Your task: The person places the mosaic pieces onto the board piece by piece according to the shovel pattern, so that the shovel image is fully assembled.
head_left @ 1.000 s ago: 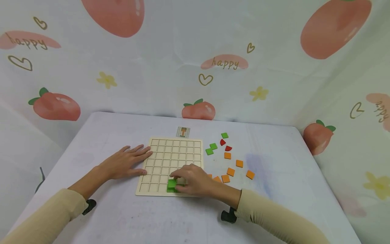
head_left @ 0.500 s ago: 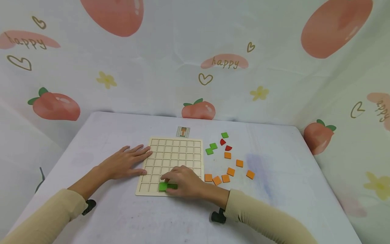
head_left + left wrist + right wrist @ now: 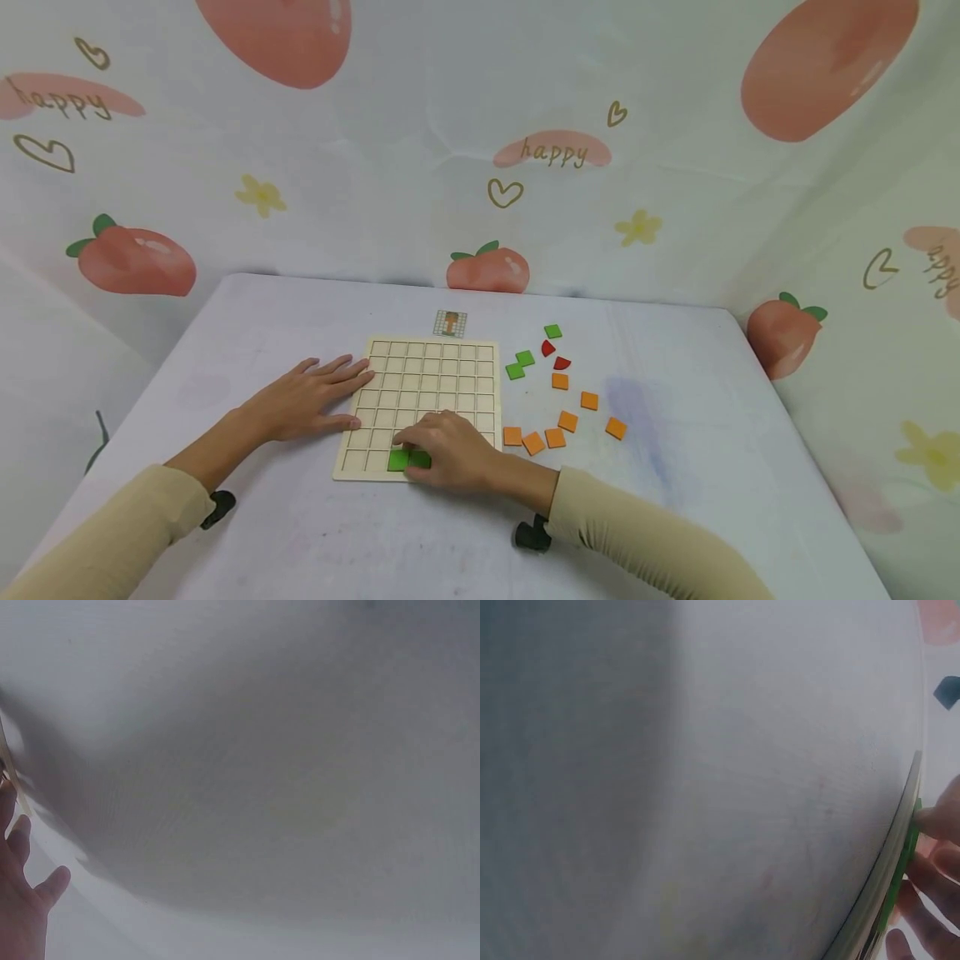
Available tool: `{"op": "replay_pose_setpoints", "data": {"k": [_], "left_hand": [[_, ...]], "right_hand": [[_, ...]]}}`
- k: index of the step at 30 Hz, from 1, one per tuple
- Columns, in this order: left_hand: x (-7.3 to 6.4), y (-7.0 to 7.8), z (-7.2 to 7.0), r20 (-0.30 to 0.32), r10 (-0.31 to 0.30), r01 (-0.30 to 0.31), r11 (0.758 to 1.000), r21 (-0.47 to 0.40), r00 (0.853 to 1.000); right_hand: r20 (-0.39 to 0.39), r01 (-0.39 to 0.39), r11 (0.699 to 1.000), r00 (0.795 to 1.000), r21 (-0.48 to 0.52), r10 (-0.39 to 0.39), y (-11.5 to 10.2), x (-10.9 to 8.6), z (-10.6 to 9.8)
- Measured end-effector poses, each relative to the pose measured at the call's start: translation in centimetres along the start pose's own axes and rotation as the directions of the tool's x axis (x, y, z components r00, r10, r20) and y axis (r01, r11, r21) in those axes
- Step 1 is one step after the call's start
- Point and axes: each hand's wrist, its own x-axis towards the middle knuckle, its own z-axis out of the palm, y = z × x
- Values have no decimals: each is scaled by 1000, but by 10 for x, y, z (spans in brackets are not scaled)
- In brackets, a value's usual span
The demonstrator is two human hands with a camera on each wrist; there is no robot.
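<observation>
In the head view a pale wooden grid board [image 3: 431,383] lies on the table. My right hand [image 3: 453,454] is over its near edge, thumb and index finger curled at the far and near sides of a green square tile [image 3: 398,460] in the bottom row. Beside it, another green tile [image 3: 420,459] is partly covered by the fingers. The right wrist view shows the right fingertips [image 3: 928,821] against green tile edges [image 3: 907,851] along the board. My left hand [image 3: 303,402] lies flat with spread fingers, fingertips at the board's left edge.
To the board's right lie several orange square tiles [image 3: 567,422], loose green tiles [image 3: 525,357] and two red quarter-round pieces [image 3: 562,363]. A small printed pattern card [image 3: 450,323] sits behind the board. A patterned cloth [image 3: 375,167] hangs behind the table.
My right hand has moved left along the bottom row with the green tile and lowered it; the tile now lies flat beside the other green one. The left hand has stayed still.
</observation>
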Motion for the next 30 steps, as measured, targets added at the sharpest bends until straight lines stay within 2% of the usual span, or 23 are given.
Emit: {"op": "replay_pose_setpoints", "data": {"k": [11,18,24,30], "left_hand": [[0,-1,1,-4,2,-2,1000,-1,1000],[0,0,0,-2,2,-2,1000,5,1000],[0,0,0,2,1,-1,1000,5,1000],[0,-1,1,-6,11,-11,1000,3,1000]], "right_hand": [[4,-12,1000,1000,6,12,0,0,1],[0,-4,997,1000,74,4,4,-8,-13],[-44,-25,993,999,114,30,23,-26,-32],[-104,-100,982,988,162,118,55,-43,-54]]}}
